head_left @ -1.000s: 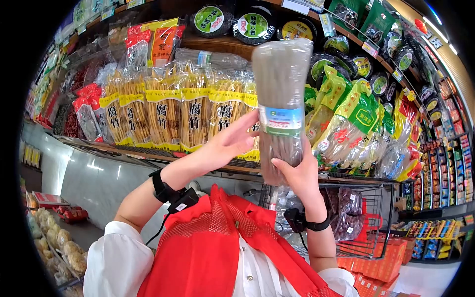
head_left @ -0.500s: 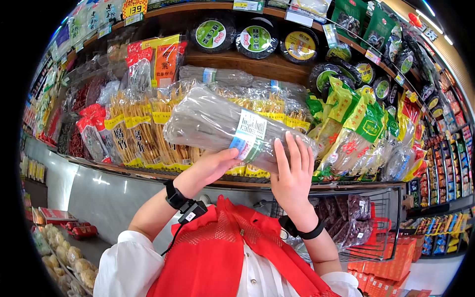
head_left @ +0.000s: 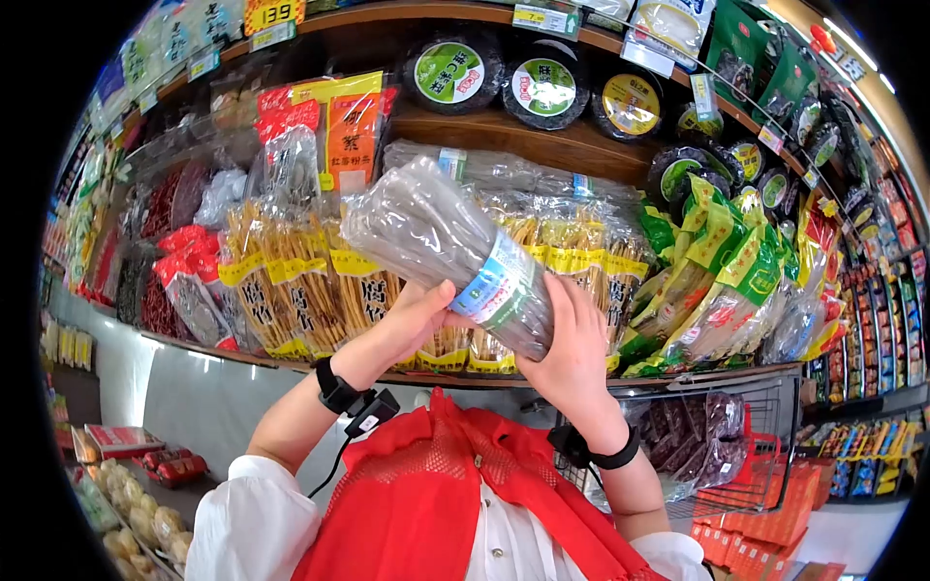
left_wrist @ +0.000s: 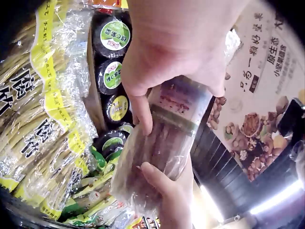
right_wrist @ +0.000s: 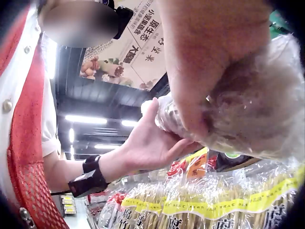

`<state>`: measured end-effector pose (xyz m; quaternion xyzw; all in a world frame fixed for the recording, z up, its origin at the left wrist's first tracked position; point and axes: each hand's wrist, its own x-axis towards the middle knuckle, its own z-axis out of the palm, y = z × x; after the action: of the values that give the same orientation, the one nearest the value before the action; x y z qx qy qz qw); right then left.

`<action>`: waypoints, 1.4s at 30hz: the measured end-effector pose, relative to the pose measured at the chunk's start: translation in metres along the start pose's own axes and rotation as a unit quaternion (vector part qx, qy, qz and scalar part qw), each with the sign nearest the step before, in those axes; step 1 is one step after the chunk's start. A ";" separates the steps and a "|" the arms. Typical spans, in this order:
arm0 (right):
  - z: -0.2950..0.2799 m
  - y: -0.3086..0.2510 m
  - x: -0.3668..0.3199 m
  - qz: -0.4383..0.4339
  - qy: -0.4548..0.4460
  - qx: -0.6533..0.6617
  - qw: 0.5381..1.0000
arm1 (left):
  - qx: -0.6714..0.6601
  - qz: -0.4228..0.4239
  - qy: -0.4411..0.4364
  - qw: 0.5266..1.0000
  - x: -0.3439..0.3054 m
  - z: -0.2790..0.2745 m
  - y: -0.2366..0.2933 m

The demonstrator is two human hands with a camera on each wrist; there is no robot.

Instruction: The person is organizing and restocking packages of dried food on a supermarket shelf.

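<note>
A long clear-plastic pack of grey-brown dried noodles (head_left: 436,228) is held slantwise in front of the shelf, its upper end toward the left. Round its middle runs a blue, white and green label (head_left: 499,281). My left hand (head_left: 412,315) grips the pack from the left by the label, thumb on the near side. In the left wrist view, fingers of this hand (left_wrist: 176,52) curl over the label. My right hand (head_left: 573,339) holds the lower right end. The right wrist view shows the right hand (right_wrist: 214,62) wrapped round the plastic.
Yellow-banded bags of dried tofu sticks (head_left: 373,290) line the shelf behind the pack. Green noodle bags (head_left: 727,281) stand to the right, round black packs (head_left: 542,87) above. A wire cart (head_left: 746,465) with dark bags is at lower right.
The pack was upright at first, then tipped over to the left; now it slants more steeply, with another label side showing. My left hand has closed from loosely touching to gripping it.
</note>
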<state>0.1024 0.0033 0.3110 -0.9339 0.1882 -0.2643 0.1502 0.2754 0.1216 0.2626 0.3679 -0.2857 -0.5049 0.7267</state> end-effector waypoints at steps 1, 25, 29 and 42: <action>0.005 -0.001 0.004 0.005 -0.022 -0.012 1.000 | 0.003 -0.012 0.016 1.000 0.002 -0.003 0.002; 0.047 0.286 0.197 -0.113 -0.107 -0.219 0.963 | 0.665 0.038 0.068 0.742 0.155 -0.044 -0.008; 0.085 0.332 0.203 -0.070 -0.203 -0.186 0.959 | 0.779 0.027 0.110 0.617 0.201 -0.075 -0.007; 0.085 0.343 0.210 -0.009 -0.321 -0.138 0.937 | 0.863 -0.181 0.127 0.454 0.262 -0.122 0.010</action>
<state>0.2222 -0.3752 0.2031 -0.9823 0.1560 0.0766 0.0698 0.4626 -0.0935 0.2129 0.9102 -0.4064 -0.0674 -0.0429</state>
